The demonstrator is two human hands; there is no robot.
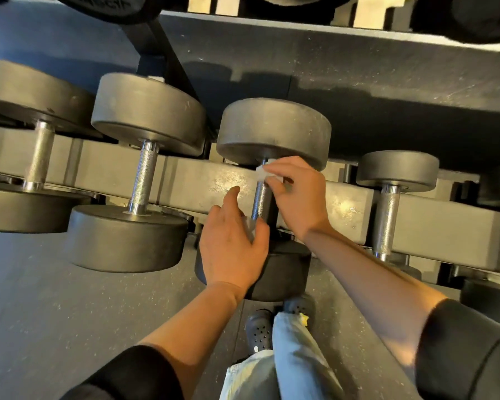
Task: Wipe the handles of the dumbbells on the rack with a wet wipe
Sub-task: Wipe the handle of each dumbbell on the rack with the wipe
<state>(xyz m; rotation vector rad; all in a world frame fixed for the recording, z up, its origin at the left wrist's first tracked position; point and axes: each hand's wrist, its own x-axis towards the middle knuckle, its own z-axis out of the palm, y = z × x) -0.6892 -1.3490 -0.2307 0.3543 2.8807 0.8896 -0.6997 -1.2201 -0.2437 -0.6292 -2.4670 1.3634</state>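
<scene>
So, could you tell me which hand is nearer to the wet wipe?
Right. The right hand pinches the wet wipe at the far end of the handle; the left hand is at the near end.

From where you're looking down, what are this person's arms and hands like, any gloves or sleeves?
No gloves: the left hand and right hand are bare, with no rings or watch showing. Both forearms are bare too, with dark black sleeves pushed up toward the elbows. The fabric looks plain, with no markings visible.

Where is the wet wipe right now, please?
In the head view, near centre: the right hand pinches the wet wipe against the top of the middle dumbbell's handle.
</scene>
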